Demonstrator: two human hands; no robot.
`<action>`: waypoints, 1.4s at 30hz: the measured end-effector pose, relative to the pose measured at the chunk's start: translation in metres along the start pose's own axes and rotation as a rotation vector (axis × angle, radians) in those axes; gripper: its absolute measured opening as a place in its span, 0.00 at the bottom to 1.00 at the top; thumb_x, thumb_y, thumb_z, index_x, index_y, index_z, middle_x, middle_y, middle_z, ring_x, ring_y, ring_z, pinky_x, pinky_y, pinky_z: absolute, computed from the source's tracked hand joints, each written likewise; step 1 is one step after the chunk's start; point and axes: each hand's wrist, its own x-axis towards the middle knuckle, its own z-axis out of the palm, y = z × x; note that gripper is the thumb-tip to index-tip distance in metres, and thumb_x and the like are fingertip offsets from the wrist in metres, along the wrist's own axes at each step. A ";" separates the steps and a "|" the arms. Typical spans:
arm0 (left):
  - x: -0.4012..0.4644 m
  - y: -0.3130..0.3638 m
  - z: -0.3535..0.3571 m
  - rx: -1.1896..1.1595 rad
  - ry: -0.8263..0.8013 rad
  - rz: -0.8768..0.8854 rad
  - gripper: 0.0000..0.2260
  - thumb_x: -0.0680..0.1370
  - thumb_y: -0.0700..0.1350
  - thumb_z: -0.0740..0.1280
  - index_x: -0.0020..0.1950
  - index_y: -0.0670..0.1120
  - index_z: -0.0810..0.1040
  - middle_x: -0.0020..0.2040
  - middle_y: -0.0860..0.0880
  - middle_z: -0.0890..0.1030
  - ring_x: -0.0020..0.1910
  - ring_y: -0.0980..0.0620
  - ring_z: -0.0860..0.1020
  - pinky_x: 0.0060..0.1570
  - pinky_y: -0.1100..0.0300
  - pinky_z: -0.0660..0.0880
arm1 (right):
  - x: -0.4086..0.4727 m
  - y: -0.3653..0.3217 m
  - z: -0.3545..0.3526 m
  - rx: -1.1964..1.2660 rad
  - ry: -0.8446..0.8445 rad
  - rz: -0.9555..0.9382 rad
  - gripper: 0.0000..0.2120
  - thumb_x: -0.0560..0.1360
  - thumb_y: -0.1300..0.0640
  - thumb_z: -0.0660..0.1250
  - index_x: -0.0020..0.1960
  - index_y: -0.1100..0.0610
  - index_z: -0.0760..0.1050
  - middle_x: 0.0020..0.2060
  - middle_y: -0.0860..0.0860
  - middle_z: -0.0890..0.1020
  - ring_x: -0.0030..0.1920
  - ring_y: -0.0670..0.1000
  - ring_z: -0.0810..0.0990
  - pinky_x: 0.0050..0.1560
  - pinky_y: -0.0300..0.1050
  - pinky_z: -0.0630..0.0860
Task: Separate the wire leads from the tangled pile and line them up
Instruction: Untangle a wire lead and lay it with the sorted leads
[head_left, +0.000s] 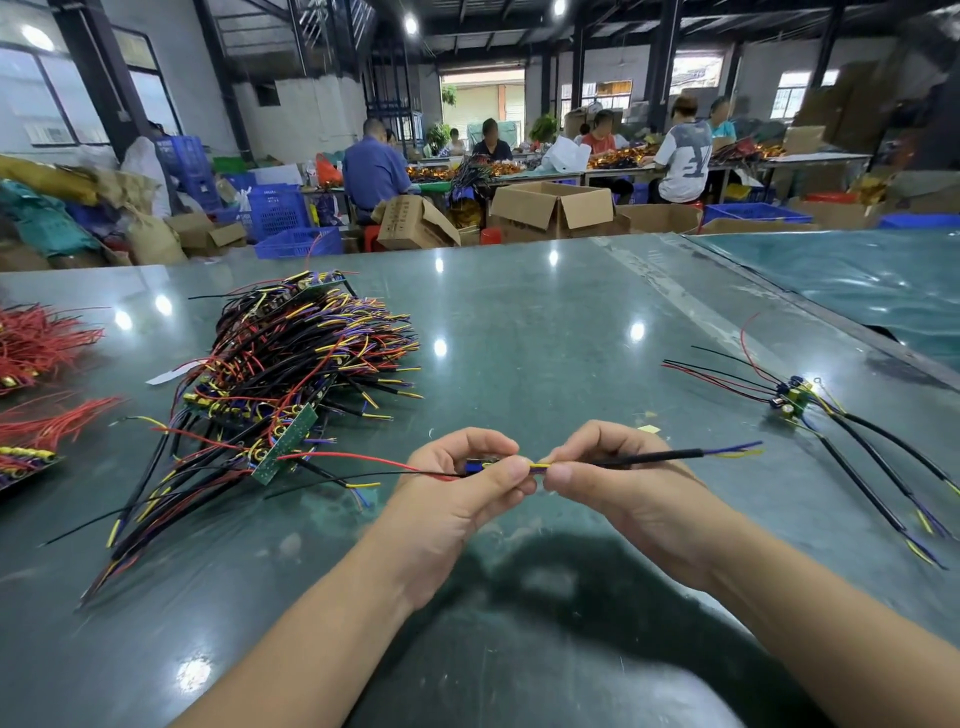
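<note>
one wire lead (644, 458) held up over the table (545, 322) between both hands | left hand (457, 480) pinches its board end | right hand (608, 467) pinches its yellow wires | tangled pile (291, 374) to the left | lined-up leads (852, 441) to the right

A factory assembly hall. Workers (680, 156) sit at long tables (810, 161) heaped with wiring, among open cartons (553, 208) and blue crates (278, 210). Steel columns (660, 57) and high ceiling lamps (411, 24) stand above a green-topped bench (545, 322).
</note>
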 end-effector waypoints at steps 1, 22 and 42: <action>0.001 0.000 0.000 0.010 0.038 0.018 0.07 0.63 0.37 0.73 0.38 0.44 0.80 0.35 0.44 0.82 0.33 0.51 0.82 0.35 0.65 0.78 | 0.001 0.000 0.000 0.039 0.001 0.022 0.05 0.61 0.57 0.75 0.37 0.55 0.81 0.38 0.56 0.84 0.41 0.50 0.82 0.44 0.37 0.77; 0.013 0.020 -0.030 0.504 0.439 0.392 0.08 0.73 0.34 0.71 0.41 0.46 0.78 0.38 0.38 0.81 0.39 0.45 0.77 0.42 0.56 0.74 | 0.011 -0.001 -0.016 -0.174 0.369 -0.268 0.04 0.74 0.65 0.67 0.41 0.61 0.79 0.31 0.53 0.80 0.31 0.50 0.80 0.39 0.39 0.78; 0.010 0.042 -0.040 0.359 0.345 0.342 0.06 0.72 0.33 0.71 0.43 0.43 0.80 0.34 0.47 0.82 0.33 0.55 0.81 0.36 0.68 0.76 | 0.008 0.003 -0.020 -0.793 0.014 -0.077 0.10 0.75 0.55 0.69 0.35 0.50 0.79 0.28 0.47 0.78 0.28 0.44 0.72 0.34 0.38 0.70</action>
